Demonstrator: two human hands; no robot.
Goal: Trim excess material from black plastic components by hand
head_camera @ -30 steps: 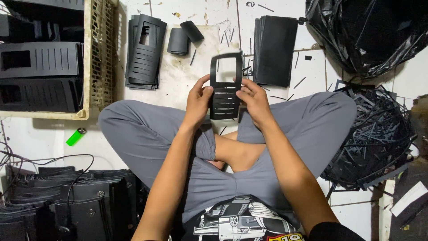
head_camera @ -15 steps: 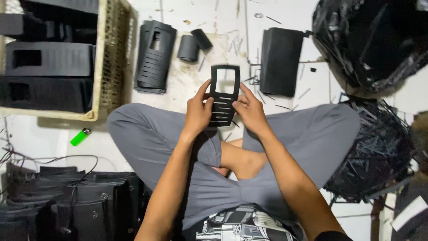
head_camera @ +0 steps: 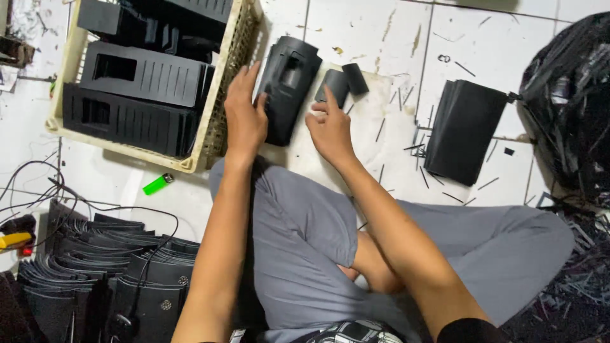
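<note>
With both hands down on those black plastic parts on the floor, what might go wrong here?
1. Thin black offcuts litter the tiles around the right hand; they could prick skin.
2. The left hand rests on a black cover beside the basket; a nudge might jam it against the basket's wall.
3. The small black tube at the right fingertips may roll off.

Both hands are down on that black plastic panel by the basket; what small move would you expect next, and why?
Probably the left hand closes on the black ribbed plastic panel with a window cut-out and lifts it. That hand lies flat along the panel's left edge, and the right hand has a finger on the small black cylinder-shaped piece beside it. The panel rests on the white tiled floor, so nothing grips it yet.
</note>
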